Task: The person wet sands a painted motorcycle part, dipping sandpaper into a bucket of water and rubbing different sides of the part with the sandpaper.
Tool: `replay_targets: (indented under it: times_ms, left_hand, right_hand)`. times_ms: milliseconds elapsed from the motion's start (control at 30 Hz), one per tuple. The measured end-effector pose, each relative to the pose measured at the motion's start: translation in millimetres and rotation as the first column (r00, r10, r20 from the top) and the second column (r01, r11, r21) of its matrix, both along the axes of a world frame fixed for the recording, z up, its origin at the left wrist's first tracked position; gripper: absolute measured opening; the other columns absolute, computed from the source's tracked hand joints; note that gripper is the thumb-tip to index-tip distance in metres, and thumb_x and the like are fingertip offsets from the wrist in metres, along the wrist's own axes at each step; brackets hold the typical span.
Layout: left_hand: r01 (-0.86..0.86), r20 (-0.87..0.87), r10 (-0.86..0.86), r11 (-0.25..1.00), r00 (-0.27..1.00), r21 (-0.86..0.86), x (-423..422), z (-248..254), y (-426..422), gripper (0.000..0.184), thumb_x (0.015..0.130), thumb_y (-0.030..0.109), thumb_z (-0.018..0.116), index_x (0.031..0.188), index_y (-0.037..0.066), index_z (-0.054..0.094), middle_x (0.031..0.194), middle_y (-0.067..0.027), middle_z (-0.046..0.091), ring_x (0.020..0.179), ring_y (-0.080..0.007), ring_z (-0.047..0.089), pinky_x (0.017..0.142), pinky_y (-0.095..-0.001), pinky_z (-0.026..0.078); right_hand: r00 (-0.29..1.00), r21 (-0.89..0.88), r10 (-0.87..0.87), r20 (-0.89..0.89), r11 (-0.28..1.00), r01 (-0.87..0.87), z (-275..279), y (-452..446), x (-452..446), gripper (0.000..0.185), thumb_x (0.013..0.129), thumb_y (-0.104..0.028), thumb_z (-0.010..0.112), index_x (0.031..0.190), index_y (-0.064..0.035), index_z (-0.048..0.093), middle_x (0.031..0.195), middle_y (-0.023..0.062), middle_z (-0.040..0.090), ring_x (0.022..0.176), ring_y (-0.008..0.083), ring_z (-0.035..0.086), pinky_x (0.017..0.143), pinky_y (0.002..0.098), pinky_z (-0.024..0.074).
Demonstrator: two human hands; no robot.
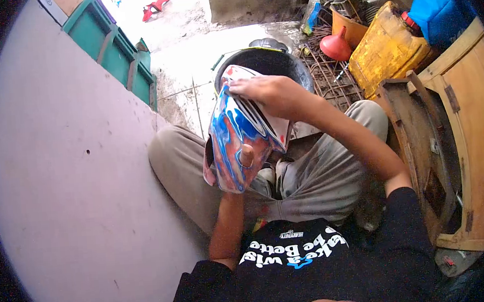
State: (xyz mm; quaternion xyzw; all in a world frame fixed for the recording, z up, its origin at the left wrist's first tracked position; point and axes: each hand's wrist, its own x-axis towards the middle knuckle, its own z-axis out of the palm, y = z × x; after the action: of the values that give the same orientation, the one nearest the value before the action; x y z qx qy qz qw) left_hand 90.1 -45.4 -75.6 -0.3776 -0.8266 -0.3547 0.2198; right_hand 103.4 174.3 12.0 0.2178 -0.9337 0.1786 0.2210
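A curved painted panel [234,126], which looks like a motorcycle body panel, is held up over my lap. Its surface has blue, white and dull red patches that look worn through. From below, my left hand [246,156] supports it; a digit shows on its face, while the rest of that hand is hidden behind the panel. My right hand [269,94] lies across the upper edge, fingers together and bent over it. Whether something thin sits under those fingers, I cannot tell. Beyond the panel stands a black tub [294,71].
A pale wall or board [74,162] rises close on my left, with green crates [105,45] behind it. To the right are a yellow jerrycan [384,51], a red funnel [335,45], a rusty metal grid [326,78] and a wooden frame [471,135].
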Motion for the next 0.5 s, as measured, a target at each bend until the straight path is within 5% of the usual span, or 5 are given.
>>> replay_targets:
  times_ms: [167, 300, 367, 400, 500]
  left_hand:
    - [0.168, 0.536, -0.743, 0.635, 0.400, 0.754, 16, 39, -4, 0.106, 0.093, 0.076, 0.054, 0.152, -0.009, 0.030, 0.128, -0.0177, 0.059, 0.112, -0.0252, 0.061, 0.093, -0.0385, 0.052]
    - [0.270, 0.372, -0.449, 0.855, 0.812, 0.442, 8, 35, 6, 0.082, 0.093, 0.055, 0.068, 0.146, -0.002, 0.042, 0.125, -0.0131, 0.064, 0.111, -0.0280, 0.063, 0.094, -0.0399, 0.052]
    - [0.254, 0.500, -0.484, 0.851, 0.718, 0.460, 8, 35, 5, 0.073, 0.092, 0.046, 0.071, 0.143, 0.000, 0.047, 0.119, -0.0115, 0.068, 0.107, -0.0281, 0.066, 0.091, -0.0402, 0.054]
    - [0.186, 0.647, -0.620, 0.770, 0.444, 0.610, 7, 30, 5, 0.073, 0.090, 0.043, 0.074, 0.143, 0.000, 0.047, 0.118, -0.0114, 0.068, 0.106, -0.0272, 0.066, 0.090, -0.0390, 0.055]
    - [0.078, 0.654, -0.668, 0.718, 0.356, 0.691, 27, 63, 6, 0.079, 0.082, 0.039, 0.080, 0.142, 0.000, 0.047, 0.118, -0.0143, 0.067, 0.102, -0.0230, 0.067, 0.084, -0.0357, 0.056]
  right_hand:
    - [0.948, -0.182, 0.111, 0.299, 0.982, -0.058, 15, -21, 11, 0.048, 0.090, -0.001, 0.061, 0.138, -0.0081, 0.063, 0.135, 0.0185, 0.066, 0.126, 0.0318, 0.064, 0.109, 0.0405, 0.0502]
    - [0.953, -0.035, 0.105, 0.283, 0.994, -0.099, 32, -19, 6, 0.044, 0.092, -0.003, 0.058, 0.135, -0.0079, 0.064, 0.135, 0.0182, 0.066, 0.123, 0.0316, 0.066, 0.107, 0.0404, 0.0517]
    - [0.908, -0.076, -0.111, 0.404, 0.985, 0.154, 16, 4, -16, 0.045, 0.091, -0.005, 0.059, 0.135, -0.0075, 0.064, 0.137, 0.0196, 0.064, 0.126, 0.0316, 0.064, 0.110, 0.0403, 0.0492]
    - [0.936, -0.112, -0.016, 0.352, 0.992, 0.060, 16, -1, -10, 0.044, 0.091, -0.005, 0.059, 0.135, -0.0074, 0.064, 0.137, 0.0197, 0.064, 0.126, 0.0320, 0.064, 0.110, 0.0406, 0.0490]
    - [0.954, -0.094, 0.207, 0.215, 0.977, -0.191, 43, -40, 18, 0.042, 0.094, -0.006, 0.057, 0.136, -0.0064, 0.063, 0.138, 0.0206, 0.064, 0.127, 0.0333, 0.063, 0.112, 0.0418, 0.0476]
